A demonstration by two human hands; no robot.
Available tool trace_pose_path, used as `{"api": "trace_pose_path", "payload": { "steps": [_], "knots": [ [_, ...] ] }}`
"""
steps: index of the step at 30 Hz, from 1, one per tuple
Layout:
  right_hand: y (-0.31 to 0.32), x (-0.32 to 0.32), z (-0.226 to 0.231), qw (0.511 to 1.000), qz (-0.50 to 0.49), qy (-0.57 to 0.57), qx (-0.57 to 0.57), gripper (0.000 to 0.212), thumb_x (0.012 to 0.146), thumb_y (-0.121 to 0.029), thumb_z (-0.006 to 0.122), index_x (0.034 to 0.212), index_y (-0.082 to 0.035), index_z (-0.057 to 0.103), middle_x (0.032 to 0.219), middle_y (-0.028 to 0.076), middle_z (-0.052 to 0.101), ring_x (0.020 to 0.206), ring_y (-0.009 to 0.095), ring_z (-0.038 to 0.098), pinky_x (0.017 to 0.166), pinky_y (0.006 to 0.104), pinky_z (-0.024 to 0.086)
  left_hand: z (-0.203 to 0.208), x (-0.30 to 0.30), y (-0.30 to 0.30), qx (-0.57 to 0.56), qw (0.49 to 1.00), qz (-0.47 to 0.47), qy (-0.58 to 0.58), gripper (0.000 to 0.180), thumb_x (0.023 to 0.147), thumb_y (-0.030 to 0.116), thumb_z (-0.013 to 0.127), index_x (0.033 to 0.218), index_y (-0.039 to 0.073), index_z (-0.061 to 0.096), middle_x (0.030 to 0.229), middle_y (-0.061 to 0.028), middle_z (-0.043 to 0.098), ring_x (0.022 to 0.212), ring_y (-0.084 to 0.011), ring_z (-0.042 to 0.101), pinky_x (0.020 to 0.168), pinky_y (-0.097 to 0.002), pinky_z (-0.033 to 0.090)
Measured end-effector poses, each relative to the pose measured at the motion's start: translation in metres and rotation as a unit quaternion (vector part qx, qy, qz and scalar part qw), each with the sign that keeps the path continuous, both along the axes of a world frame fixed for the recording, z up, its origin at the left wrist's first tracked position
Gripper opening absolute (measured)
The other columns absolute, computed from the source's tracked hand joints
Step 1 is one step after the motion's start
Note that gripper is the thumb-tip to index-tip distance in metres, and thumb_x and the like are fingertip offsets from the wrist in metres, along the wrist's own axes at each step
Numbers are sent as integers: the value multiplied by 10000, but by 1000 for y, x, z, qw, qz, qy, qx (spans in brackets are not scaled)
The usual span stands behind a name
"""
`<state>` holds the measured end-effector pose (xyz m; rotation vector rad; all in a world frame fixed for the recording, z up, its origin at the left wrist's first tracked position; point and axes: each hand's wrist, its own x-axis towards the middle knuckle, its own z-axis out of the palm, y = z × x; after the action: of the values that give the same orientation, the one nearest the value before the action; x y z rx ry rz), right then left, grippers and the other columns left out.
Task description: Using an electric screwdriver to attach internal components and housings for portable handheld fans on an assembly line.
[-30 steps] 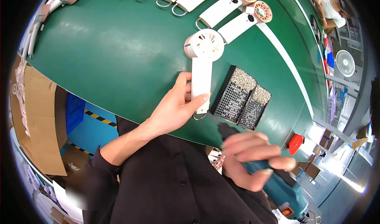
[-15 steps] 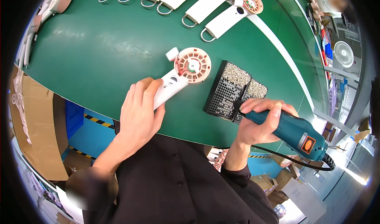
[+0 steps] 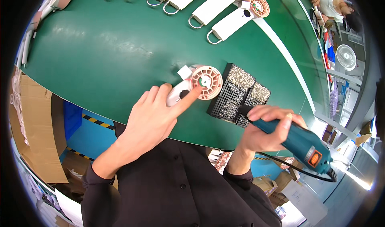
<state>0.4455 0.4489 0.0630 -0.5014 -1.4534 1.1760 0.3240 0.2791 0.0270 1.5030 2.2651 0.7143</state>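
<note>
The left hand (image 3: 154,112) spreads its fingers over a pink-and-white fan (image 3: 211,84), index tip at its head; I can't tell if they grip. The right hand (image 3: 264,132) clasps a teal screwdriver (image 3: 303,142), nose at a black screw tray (image 3: 229,97) beyond the fingertips.

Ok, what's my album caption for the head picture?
Left grip on a handheld fan, right grip around a teal electric screwdriver by black screw trays.

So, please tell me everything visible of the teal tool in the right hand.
The teal power tool has a rounded, plastic-looking body, a black nose, an orange label and a black cable at its rear. The right hand grips its front half. It slants, nose over the black trays in this view, rear toward lower right; whether it touches them is unclear.
</note>
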Motion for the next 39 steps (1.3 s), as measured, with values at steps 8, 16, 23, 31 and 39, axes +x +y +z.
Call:
{"api": "trace_pose_path", "payload": {
  "steps": [8, 16, 23, 31, 39],
  "knots": [
    [-24, -6, 37, 991, 128, 39, -8, 174, 966, -167, 389, 1078, -43, 343, 615, 146, 476, 376, 266, 487, 356, 402, 476, -3, 12, -10, 26, 999, -25, 12, 698, 727, 18, 615, 1372, 255, 493, 939, -121, 492, 759, -233, 501, 612, -297, 477],
    [-36, -13, 39, 980, 199, -12, -20, 187, 985, -143, 421, 1112, -46, 325, 691, 166, 526, 483, 277, 560, 461, 418, 529, -5, 15, -12, 40, 999, -19, 27, 698, 705, 8, 620, 1356, 236, 515, 999, -138, 502, 764, -238, 490, 619, -303, 473],
    [-38, -16, 27, 978, 205, -32, -33, 213, 987, -169, 452, 1109, -48, 326, 695, 151, 520, 494, 270, 565, 465, 403, 519, -6, 15, -14, 40, 999, -17, 28, 667, 705, 19, 622, 1332, 232, 540, 1032, -142, 500, 771, -237, 494, 624, -305, 474],
    [-39, -19, 19, 977, 210, -42, -22, 243, 976, -159, 497, 1094, -28, 330, 699, 165, 540, 494, 262, 565, 485, 405, 525, -5, 13, -13, 33, 999, -22, 26, 676, 704, 19, 621, 1340, 229, 533, 1044, -155, 505, 777, -238, 503, 629, -307, 477],
    [-42, -16, 0, 974, 226, -19, 22, 305, 879, -85, 617, 989, -38, 337, 665, 177, 569, 492, 273, 581, 465, 390, 528, -7, 11, -11, 41, 998, -36, 30, 706, 701, 33, 616, 1375, 200, 490, 968, -152, 512, 763, -230, 502, 611, -286, 475]
  ]
}}
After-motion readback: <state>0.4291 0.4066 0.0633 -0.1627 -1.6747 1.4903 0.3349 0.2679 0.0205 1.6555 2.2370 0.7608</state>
